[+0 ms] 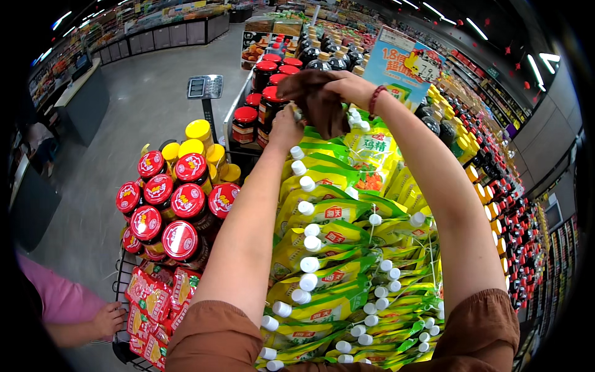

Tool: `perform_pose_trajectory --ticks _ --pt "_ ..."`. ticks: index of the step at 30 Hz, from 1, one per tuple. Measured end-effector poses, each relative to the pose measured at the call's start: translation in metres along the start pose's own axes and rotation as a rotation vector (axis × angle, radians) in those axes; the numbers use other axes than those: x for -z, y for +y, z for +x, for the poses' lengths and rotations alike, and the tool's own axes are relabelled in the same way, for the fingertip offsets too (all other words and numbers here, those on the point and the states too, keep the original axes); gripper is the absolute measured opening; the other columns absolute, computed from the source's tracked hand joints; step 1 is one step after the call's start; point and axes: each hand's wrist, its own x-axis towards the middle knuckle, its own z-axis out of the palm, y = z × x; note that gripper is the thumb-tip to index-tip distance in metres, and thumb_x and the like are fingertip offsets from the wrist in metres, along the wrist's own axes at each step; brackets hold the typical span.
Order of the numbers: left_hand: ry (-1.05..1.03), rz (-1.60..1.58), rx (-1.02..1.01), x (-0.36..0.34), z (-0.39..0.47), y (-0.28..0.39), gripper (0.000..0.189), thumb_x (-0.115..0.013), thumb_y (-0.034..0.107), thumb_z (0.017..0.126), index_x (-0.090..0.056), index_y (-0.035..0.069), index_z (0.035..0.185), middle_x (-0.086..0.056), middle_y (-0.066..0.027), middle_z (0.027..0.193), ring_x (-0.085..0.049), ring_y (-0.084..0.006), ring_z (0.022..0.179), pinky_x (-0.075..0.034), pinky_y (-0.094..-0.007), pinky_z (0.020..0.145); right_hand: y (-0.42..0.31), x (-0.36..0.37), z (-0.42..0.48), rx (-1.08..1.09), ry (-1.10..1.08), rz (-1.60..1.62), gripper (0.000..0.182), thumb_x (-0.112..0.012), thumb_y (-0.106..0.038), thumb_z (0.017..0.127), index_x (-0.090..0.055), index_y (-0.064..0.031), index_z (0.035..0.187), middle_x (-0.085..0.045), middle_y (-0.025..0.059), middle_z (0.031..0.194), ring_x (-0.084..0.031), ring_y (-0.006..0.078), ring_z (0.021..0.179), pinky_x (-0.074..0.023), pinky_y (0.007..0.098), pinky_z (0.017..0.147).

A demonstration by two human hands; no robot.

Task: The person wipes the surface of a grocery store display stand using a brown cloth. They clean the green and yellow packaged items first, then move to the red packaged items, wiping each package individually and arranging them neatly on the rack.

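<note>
My right hand (pixel 352 89), with a braided red band at its wrist, grips a dark brown cloth (pixel 320 100). The cloth hangs over the far end of the green and yellow spouted pouches (pixel 332 213), in front of the red-lidded jars. My left hand (pixel 287 126) is curled just left of the cloth, beside the dark jars (pixel 245 124). A small pale thing shows at its fingers, too little visible to name or to tell if it is held. White-capped pouches stand in tight rows beneath both forearms.
At left, a wire cart (pixel 122 274) bears red-lidded jars (pixel 188 200), yellow-lidded jars (pixel 198 130) and red packets (pixel 148 297). Another person's hand (pixel 110 320) rests on its edge. A scale (pixel 205 87) stands beyond. A blue price sign (pixel 395 65) rises near my right wrist; bottles (pixel 506 218) line the right.
</note>
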Motion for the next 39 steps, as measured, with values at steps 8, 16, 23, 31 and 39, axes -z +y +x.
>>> perform_pose_trajectory --ticks 8,16,23,31,39 --pt "-0.205 -0.440 0.264 0.025 0.006 -0.032 0.054 -0.046 0.034 0.087 -0.034 0.003 0.130 -0.048 -0.0226 0.121 -0.048 -0.0322 0.110 -0.037 -0.0373 0.092 0.013 -0.037 -0.072 0.166 -0.363 -0.955 0.031 -0.057 -0.019 0.070 -0.057 -0.0042 0.097 -0.061 0.0155 0.085 -0.058 0.0316 0.082 -0.0460 0.0380 0.077" --pt "0.007 -0.585 0.116 0.107 -0.061 0.097 0.021 -0.059 0.018 0.079 -0.060 -0.002 0.077 -0.059 -0.0035 0.069 -0.053 -0.0076 0.066 -0.041 -0.0232 0.061 -0.057 0.016 -0.195 0.077 0.149 0.759 0.026 -0.048 -0.017 0.086 -0.055 -0.0034 0.107 -0.061 0.0059 0.100 -0.058 0.0157 0.090 -0.0474 0.0274 0.074" --pt "-0.441 -1.229 -0.251 0.215 -0.240 0.284 0.009 -0.052 0.007 0.082 -0.057 0.001 0.087 -0.052 -0.0118 0.093 -0.050 -0.0179 0.083 -0.041 -0.0297 0.073 -0.057 0.008 -0.334 0.085 0.395 1.058 0.017 -0.047 -0.016 0.088 -0.058 -0.0069 0.097 -0.062 0.0015 0.096 -0.058 0.0128 0.087 -0.0461 0.0284 0.074" --pt "-1.003 -1.670 -0.605 0.262 -0.361 0.378 0.053 -0.042 0.058 0.083 -0.065 0.011 0.093 -0.047 -0.0189 0.109 -0.046 -0.0254 0.086 -0.040 -0.0353 0.072 -0.130 0.036 -0.482 0.343 0.670 0.939 0.032 -0.040 -0.019 0.088 -0.049 0.0000 0.113 -0.056 0.0116 0.113 -0.053 0.0238 0.105 -0.0385 0.0396 0.095" --pt "-1.075 -1.579 -0.460 0.295 -0.413 0.414 0.050 -0.045 0.053 0.085 -0.066 0.008 0.091 -0.049 -0.0214 0.105 -0.049 -0.0284 0.084 -0.041 -0.0370 0.072 -0.098 0.034 -0.579 0.382 0.321 1.109 0.038 -0.038 -0.025 0.092 -0.046 -0.0012 0.121 -0.052 0.0111 0.120 -0.047 0.0237 0.113 -0.0329 0.0398 0.099"
